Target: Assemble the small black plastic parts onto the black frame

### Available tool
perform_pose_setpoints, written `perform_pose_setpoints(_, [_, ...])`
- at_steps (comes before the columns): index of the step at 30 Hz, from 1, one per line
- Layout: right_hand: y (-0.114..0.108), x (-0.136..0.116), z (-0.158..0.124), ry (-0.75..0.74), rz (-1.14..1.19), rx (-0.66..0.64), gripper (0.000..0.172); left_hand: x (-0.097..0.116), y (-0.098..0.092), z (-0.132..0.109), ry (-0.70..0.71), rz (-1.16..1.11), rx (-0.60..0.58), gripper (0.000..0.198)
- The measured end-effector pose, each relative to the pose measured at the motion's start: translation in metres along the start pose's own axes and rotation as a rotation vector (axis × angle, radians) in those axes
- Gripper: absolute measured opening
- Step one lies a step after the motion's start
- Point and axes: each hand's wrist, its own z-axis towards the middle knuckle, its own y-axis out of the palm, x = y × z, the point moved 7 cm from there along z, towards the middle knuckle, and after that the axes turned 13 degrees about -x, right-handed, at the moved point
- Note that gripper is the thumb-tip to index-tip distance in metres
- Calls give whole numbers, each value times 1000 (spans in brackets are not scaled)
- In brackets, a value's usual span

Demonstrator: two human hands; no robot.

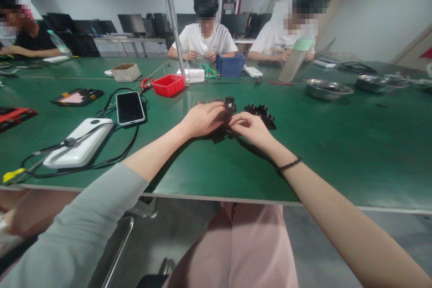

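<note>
Small black parts, their kind too blurred to make out, lie in two clusters on the green table. My left hand [206, 118] reaches over the left cluster [218, 137], its fingers close together and curled down onto the dark pieces. Right beside it, my right hand [251, 128] has thumb and forefinger pinched together at the left fingertips. What the pinch holds is too small and dark to name. Just beyond my right knuckles sits the other cluster of black parts [261, 111]. A dark band circles my right wrist.
To the left lie a white power bank [79, 146] with black cables and a phone [130, 108]. Farther back are a red tray [168, 85], a blue bin [230, 64], a metal pole [175, 22] and metal bowls [327, 91]. Several people sit across the table.
</note>
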Motion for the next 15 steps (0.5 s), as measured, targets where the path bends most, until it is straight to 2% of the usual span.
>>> perform_pose_setpoints(15, [0,-2,0,14,11,3,7,0,0,0,7,-2,-7,34])
